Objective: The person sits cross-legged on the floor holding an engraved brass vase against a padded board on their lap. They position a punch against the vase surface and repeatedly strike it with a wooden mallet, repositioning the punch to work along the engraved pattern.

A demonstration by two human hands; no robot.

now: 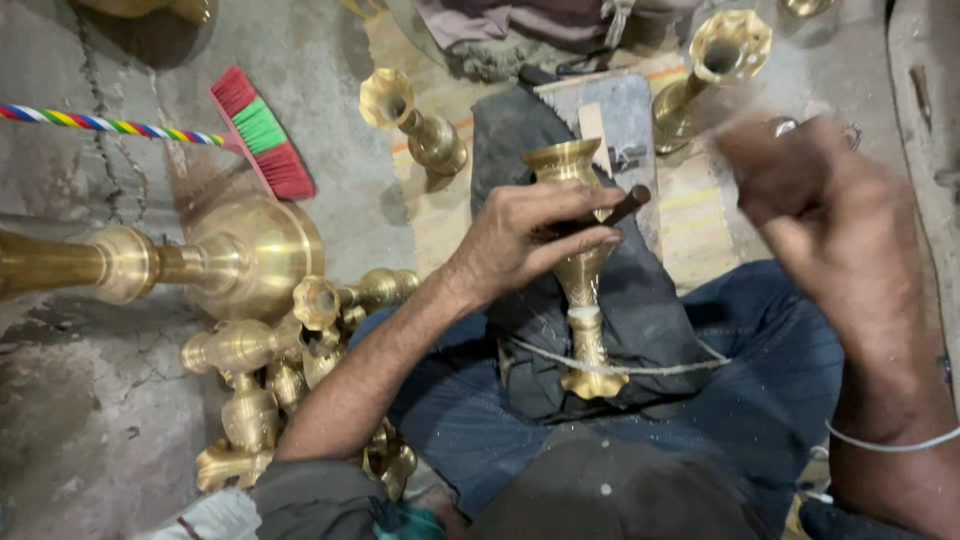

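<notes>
The brass stand (583, 270) looks like polished yellow metal, glossy; the cloth (640, 310) beneath it is dark, matt fabric; the floor (90, 420) is rough grey concrete.

One head camera looks steeply down, close over the lap (640, 400) and concrete floor (90, 420).

Rough grey concrete floor (90, 420), stained and cracked, with a striped mat (690, 215) under dim light.

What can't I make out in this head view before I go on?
- Right hand: motion-blurred; whatever it grips can't be identified.
- Dark rod: mostly covered by the left hand; its working tip is hidden.
- Brass vase: its middle is behind that hand.
- Large brass piece: cut off by the left edge.
- Brush: its striped handle runs out of frame.
</notes>
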